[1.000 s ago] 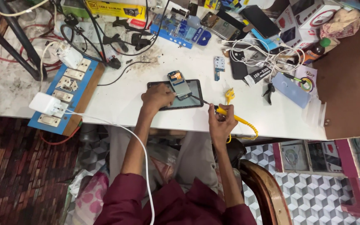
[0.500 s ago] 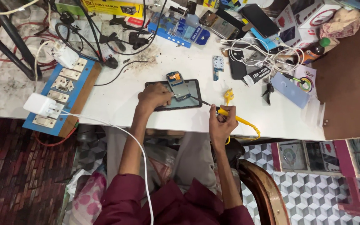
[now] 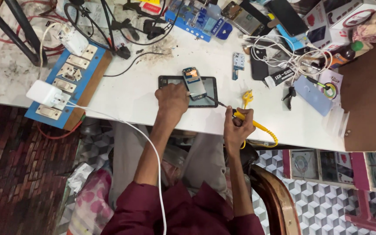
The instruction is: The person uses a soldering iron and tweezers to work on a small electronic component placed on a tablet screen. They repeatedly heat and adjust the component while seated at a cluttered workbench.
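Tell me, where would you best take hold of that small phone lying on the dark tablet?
Grip the small phone by its two long edges, coming straight down from above. It lies flat on the tablet, so only its narrow sides offer purchase. The left hand crowds its near-left corner, so the far end is freer.

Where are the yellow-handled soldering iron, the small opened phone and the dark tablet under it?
Yellow-handled soldering iron (image 3: 239, 115), head view: on the handle, in the right hand.
Small opened phone (image 3: 194, 82), head view: its middle.
Dark flat tablet (image 3: 209, 89), head view: right part of the screen.
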